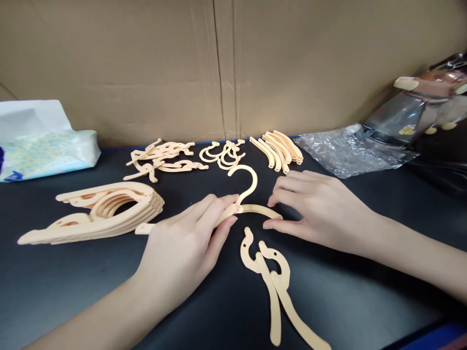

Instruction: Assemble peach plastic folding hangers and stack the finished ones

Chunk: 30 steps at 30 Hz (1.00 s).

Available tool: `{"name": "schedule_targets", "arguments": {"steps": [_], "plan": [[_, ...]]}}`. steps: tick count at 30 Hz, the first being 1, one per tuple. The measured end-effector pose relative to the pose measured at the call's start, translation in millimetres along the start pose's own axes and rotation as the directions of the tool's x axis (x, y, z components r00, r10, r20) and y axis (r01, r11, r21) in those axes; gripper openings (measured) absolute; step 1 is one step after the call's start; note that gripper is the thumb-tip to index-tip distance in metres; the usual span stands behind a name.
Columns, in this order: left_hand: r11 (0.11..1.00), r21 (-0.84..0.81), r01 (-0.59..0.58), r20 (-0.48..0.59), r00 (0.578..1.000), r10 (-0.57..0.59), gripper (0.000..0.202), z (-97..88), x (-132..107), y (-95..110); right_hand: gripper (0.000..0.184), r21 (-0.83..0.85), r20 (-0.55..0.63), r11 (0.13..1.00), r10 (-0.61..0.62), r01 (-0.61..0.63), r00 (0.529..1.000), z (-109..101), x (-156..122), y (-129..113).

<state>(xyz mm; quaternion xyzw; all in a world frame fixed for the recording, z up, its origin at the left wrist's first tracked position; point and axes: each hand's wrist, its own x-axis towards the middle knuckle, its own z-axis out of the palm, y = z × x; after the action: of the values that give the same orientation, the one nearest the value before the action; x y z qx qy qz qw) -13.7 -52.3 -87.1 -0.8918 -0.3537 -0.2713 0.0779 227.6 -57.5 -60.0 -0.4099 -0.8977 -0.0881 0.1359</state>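
Note:
My left hand (186, 228) pinches a cream plastic clothes hanger (260, 210) near its centre joint, thumb below and fingers above. The hanger's hook (251, 180) stands up from that joint, curving left at its top. One arm of the hanger reaches right; the other runs under my left hand, and its tip shows past the wrist side. My right hand (317, 209) is at the right arm's end, fingers curved and thumb apart, with a gap between them. Two loose jointed hanger pieces (279, 287) lie on the black table just in front.
A stack of folded hanger parts (120, 214) lies at left. Behind are piles of jointed pieces (164, 158), loose hooks (224, 153) and curved arms (279, 148). A tissue pack (47, 146) stands far left; clear plastic wrap (350, 150) and a clear bottle (397, 114) lie right.

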Motion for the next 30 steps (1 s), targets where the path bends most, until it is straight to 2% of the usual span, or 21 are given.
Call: {"name": "schedule_targets", "arguments": {"steps": [6,9,12,15,18,20,25,30], "plan": [[0.996,-0.041,0.077,0.038,0.996,-0.076,0.017,0.0,1,-1,0.017,-0.100,0.080,0.995,0.028,-0.020,0.996,6,-1,7],[0.994,-0.064,0.089,0.039,0.995,-0.087,0.017,1.2,1,-2,0.021,-0.216,0.058,0.973,0.102,-0.087,0.993,10,0,16],[0.992,-0.081,0.098,0.042,0.995,-0.095,0.017,1.6,0,-2,0.027,-0.253,0.010,0.950,0.193,-0.185,0.981,14,2,24],[0.991,-0.090,0.098,0.047,0.994,-0.094,0.017,1.4,0,-2,0.028,-0.149,0.000,0.960,0.238,-0.235,0.971,14,3,22],[0.992,-0.091,0.092,0.054,0.995,-0.088,0.018,1.6,0,-2,0.029,0.045,0.105,0.987,0.152,-0.157,0.983,13,3,13],[0.993,-0.074,0.091,0.050,0.995,-0.088,0.018,2.1,0,-2,0.031,0.109,0.146,0.988,0.092,-0.108,0.985,14,2,9],[0.998,-0.021,0.064,0.029,0.998,-0.063,0.018,3.2,0,-3,0.035,0.117,0.100,0.986,0.106,-0.118,0.989,17,2,13],[0.994,-0.044,0.100,0.066,0.993,-0.097,0.019,3.7,-2,-4,0.019,0.133,0.096,0.982,0.122,-0.134,0.988,17,2,18]]}}
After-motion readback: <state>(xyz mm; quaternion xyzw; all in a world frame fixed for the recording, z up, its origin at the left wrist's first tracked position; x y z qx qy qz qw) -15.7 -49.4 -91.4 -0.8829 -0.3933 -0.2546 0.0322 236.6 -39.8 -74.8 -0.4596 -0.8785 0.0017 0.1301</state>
